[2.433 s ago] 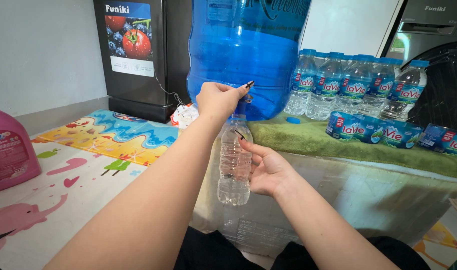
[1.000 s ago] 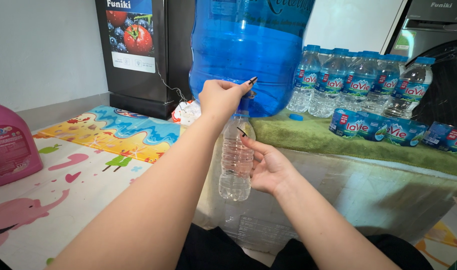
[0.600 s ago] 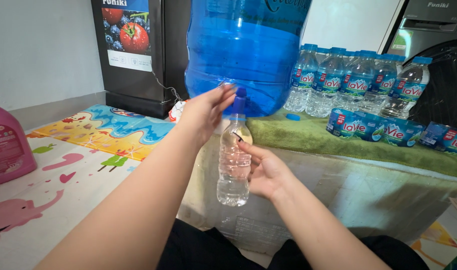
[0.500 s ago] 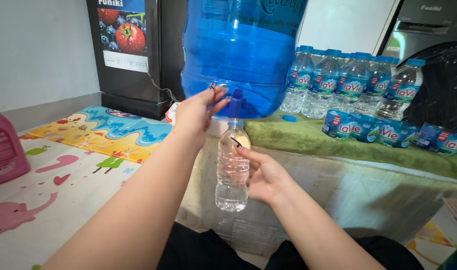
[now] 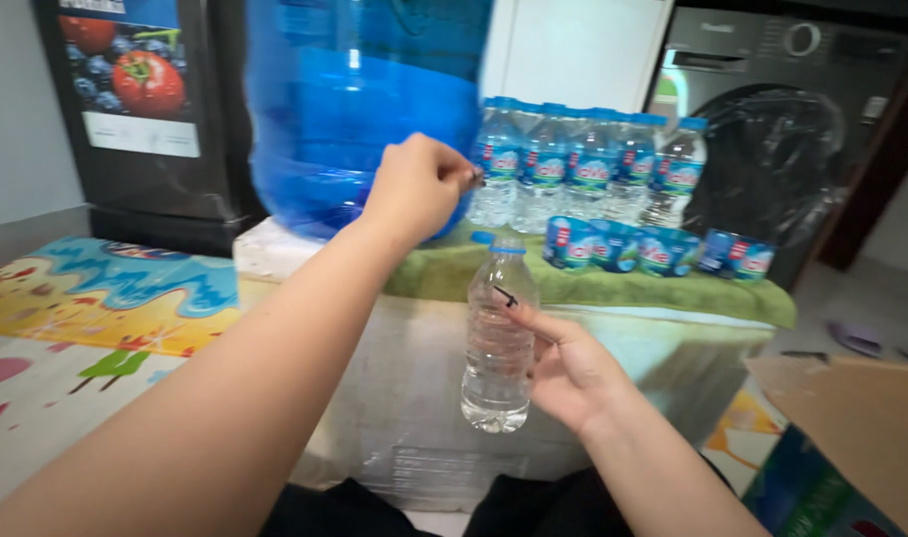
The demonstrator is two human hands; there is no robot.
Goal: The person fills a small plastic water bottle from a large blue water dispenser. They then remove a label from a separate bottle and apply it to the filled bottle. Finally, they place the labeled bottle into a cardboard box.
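The right hand (image 5: 573,373) grips a small clear plastic bottle (image 5: 497,343) around its middle, fingers wrapped behind it and the thumb pressed on the front, holding it upright in the air just in front of the near edge of the tabletop (image 5: 434,328). The bottle looks full of water and its mouth sits just below the base of the large blue water jug (image 5: 364,109), which stands on the far left of the tabletop. The left hand (image 5: 419,189) is clenched at the jug's lower front, pinching something small at the fingertips; I cannot tell what it is, since the hand hides it.

To do this well, I judge the bottle should stay vertical, with its mouth directly under the spot where the left hand works, so nothing spills onto the green cloth (image 5: 613,283). A firm but gentle grip matters, because thin plastic buckles and pushes water out when squeezed.

A row of labelled water bottles (image 5: 583,169) stands further right, more lying in front of it.
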